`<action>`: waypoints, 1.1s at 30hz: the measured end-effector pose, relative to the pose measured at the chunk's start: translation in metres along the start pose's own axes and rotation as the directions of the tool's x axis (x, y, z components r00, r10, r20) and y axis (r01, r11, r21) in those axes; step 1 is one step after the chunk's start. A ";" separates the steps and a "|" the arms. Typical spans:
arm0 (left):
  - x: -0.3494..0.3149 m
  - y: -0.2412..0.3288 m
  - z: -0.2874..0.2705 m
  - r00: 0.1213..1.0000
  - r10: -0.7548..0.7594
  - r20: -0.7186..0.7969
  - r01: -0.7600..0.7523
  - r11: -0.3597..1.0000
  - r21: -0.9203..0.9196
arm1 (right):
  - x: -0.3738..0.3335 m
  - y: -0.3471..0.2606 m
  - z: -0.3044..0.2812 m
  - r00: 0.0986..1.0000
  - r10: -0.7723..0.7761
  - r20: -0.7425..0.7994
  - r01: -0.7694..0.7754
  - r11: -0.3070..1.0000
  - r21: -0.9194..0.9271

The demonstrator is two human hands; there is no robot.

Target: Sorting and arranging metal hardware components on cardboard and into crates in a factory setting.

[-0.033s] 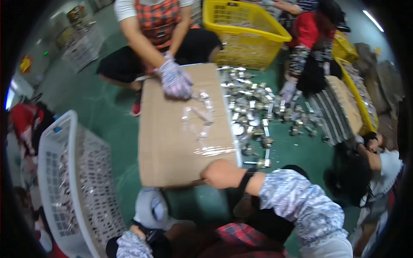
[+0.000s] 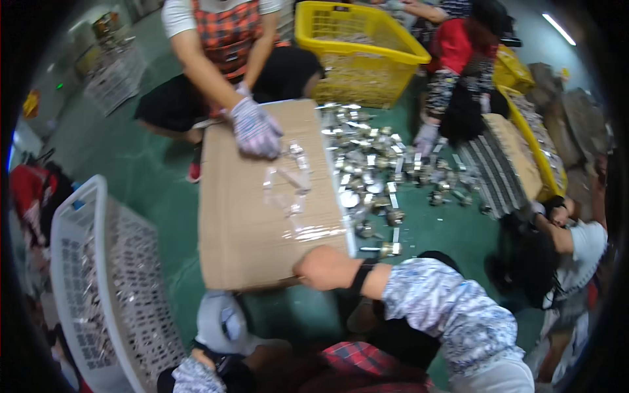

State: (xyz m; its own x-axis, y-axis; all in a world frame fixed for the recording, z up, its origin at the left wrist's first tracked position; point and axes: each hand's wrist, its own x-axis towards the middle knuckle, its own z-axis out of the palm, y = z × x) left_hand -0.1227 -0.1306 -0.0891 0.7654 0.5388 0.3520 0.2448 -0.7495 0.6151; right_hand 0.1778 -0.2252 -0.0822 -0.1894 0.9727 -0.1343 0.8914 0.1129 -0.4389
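Note:
My right hand [image 2: 322, 267] rests at the near edge of a brown cardboard box [image 2: 249, 223], its fingers curled closed. Whatever they pinch there is hidden. A strip of shiny clear tape [image 2: 314, 232] lies across the box top near that hand. At lower left, my left hand [image 2: 206, 358] shows only a bit at the wrist, beside a grey-white tape roll [image 2: 211, 321]; its fingers are hidden. Across the box, a co-worker's gloved hand [image 2: 257, 128] presses on the cardboard, near patches of clear tape [image 2: 295, 173].
A white plastic basket [image 2: 101, 255] holding small parts stands at left. Many metal knob-like parts [image 2: 373, 177] lie on the green floor right of the box. Yellow baskets [image 2: 367, 69] stand behind. Another person's gloved hand [image 2: 426, 139] is among the parts; more people sit at right.
The whole scene has shifted slightly to the left in view. My right hand keeps its place at the box edge, and the co-worker's glove stays on the cardboard.

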 end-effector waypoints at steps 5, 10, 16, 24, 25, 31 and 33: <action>-0.023 -0.036 0.002 0.998 -0.031 0.056 0.032 0.999 -0.021 | 0.011 -0.009 0.005 0.998 -0.055 0.004 0.055 0.998 0.004; -0.013 -0.021 0.003 0.984 -0.123 0.125 0.126 0.992 -0.017 | -0.001 -0.001 -0.002 0.999 -0.034 -0.007 0.035 0.999 0.032; -0.030 -0.038 0.001 0.969 -0.140 0.206 0.162 0.982 -0.094 | 0.002 -0.002 -0.001 0.999 -0.051 0.008 0.050 0.999 0.016; 0.003 0.008 0.002 0.969 -0.223 0.103 0.239 0.954 -0.182 | 0.000 -0.003 -0.001 1.000 -0.012 -0.005 0.012 1.000 0.023; 0.030 0.051 -0.016 0.998 -0.047 0.051 0.043 0.997 0.069 | 0.000 -0.003 -0.001 1.000 -0.017 -0.001 0.017 1.000 0.021; 0.034 0.067 -0.010 1.000 -0.015 -0.011 0.016 0.996 0.090 | 0.002 -0.005 0.000 1.000 -0.021 -0.005 0.021 1.000 0.012; 0.034 0.068 -0.009 0.999 -0.015 -0.034 0.017 0.997 0.074 | 0.002 -0.005 -0.001 1.000 -0.015 0.002 0.015 1.000 0.008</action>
State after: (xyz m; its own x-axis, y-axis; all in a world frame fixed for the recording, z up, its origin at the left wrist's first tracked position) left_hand -0.0857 -0.1596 -0.0287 0.7411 0.5627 0.3663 0.3014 -0.7663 0.5674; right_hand 0.1738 -0.2238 -0.0797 -0.2038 0.9704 -0.1298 0.8850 0.1259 -0.4483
